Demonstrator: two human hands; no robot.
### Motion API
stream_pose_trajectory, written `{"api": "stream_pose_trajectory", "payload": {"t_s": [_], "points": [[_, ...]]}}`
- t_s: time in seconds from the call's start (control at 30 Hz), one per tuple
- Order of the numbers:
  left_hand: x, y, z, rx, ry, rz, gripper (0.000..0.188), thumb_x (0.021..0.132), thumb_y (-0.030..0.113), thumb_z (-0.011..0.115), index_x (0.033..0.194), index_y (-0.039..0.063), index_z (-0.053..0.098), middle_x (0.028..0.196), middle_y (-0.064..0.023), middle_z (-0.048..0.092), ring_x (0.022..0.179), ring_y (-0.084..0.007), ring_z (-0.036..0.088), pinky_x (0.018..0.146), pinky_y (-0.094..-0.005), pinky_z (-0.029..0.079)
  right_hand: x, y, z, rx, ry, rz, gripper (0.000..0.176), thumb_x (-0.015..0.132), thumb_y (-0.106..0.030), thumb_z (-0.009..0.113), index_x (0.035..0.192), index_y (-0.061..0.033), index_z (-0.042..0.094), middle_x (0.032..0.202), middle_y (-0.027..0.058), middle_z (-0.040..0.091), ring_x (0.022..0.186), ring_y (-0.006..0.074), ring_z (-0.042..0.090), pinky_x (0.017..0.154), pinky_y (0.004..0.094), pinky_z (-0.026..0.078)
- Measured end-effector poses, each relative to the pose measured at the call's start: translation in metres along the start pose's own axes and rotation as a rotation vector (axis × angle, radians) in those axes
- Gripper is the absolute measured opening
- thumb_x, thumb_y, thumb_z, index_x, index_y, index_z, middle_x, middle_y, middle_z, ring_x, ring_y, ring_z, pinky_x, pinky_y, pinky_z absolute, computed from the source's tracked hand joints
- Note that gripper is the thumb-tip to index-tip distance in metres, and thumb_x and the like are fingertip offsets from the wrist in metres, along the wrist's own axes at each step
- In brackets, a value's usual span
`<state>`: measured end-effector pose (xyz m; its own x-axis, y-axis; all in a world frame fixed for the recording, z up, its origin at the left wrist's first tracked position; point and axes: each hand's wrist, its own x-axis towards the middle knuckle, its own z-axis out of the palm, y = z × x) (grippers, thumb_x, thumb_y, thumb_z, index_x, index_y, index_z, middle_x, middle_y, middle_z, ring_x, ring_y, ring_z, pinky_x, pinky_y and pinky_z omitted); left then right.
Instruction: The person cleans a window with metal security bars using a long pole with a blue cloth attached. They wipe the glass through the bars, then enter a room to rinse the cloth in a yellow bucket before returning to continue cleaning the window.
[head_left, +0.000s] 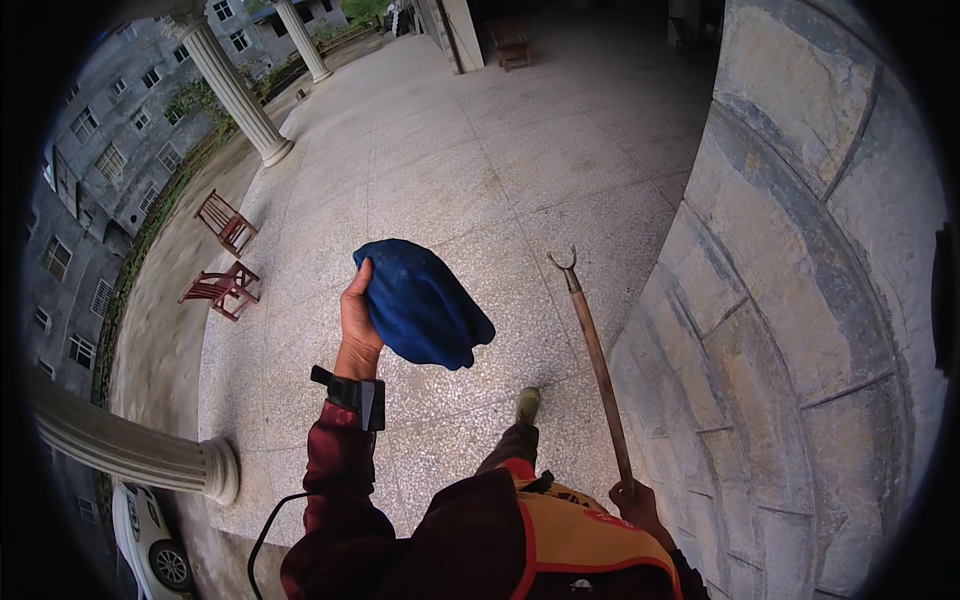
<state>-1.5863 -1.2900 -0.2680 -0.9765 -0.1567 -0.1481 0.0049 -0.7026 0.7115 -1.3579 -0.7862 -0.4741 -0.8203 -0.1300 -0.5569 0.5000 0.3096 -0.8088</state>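
Observation:
In my left hand (358, 319) is a dark blue piece of folded cloth (424, 304), perhaps a soft cap, gripped at its left edge with the thumb on top. A black device (356, 396) is strapped to that wrist. My right hand (636, 504), low at my side, is closed around the end of a long wooden pole (601, 367). The pole points forward and carries a two-pronged metal fork (568, 266) at its far tip. One of my feet (528, 405), in an olive shoe, shows on the speckled floor (450, 420) between the hands.
A stone-block wall (757, 322) rises close on my right. Two wooden chairs (226, 223) stand at the left floor edge near fluted columns (240, 97). A white car (146, 536) is parked at lower left. Another wooden chair (511, 45) stands at the dark far end.

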Motion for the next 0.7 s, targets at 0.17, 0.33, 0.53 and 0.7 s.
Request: {"api": "stream_pose_trajectory", "payload": {"t_s": [0.17,0.33,0.53,0.7], "points": [[0.158,-0.034,0.021,-0.058,-0.154,-0.207,0.051,0.097,0.033,0.062,0.133,-0.002,0.055,0.131,-0.0197,0.063,0.119,-0.0367,0.061,0.107,-0.0503,0.045,0.124,-0.091,0.001,-0.074,0.129,-0.077,0.02,0.087,-0.023,0.075,0.097,-0.0076,0.067,0.067,0.0013,0.057,0.064,0.0089,0.054,0.06,0.031,0.046],[0.305,-0.063,0.066,-0.003,-0.356,-0.38,0.055,0.093,0.013,0.064,0.144,0.01,0.043,0.132,-0.0129,0.059,0.121,-0.0308,0.058,0.104,-0.0471,0.048,0.206,-0.191,-0.018,-0.056,0.129,0.125,0.023,0.087,-0.026,0.074,0.099,-0.008,0.067,0.069,0.0035,0.064,0.056,0.0144,0.06,0.054,0.0321,0.048],[0.453,-0.118,0.119,0.163,-0.368,-0.495,0.052,0.092,0.005,0.065,0.14,0.01,0.048,0.126,-0.0113,0.062,0.115,-0.0288,0.062,0.098,-0.0444,0.052,0.304,-0.246,-0.049,-0.041,0.272,0.254,0.028,0.086,-0.027,0.073,0.103,-0.0061,0.065,0.068,0.0087,0.064,0.051,0.0152,0.061,0.049,0.0337,0.049],[0.568,-0.171,0.135,0.368,-0.419,-0.601,0.045,0.088,-0.001,0.066,0.13,0.011,0.051,0.119,-0.0136,0.064,0.111,-0.03,0.064,0.094,-0.0448,0.055,0.423,-0.244,-0.081,-0.014,0.428,0.218,0.04,0.084,-0.031,0.073,0.112,-0.0048,0.061,0.081,0.0137,0.068,0.058,0.0219,0.065,0.054,0.0376,0.053]]}}
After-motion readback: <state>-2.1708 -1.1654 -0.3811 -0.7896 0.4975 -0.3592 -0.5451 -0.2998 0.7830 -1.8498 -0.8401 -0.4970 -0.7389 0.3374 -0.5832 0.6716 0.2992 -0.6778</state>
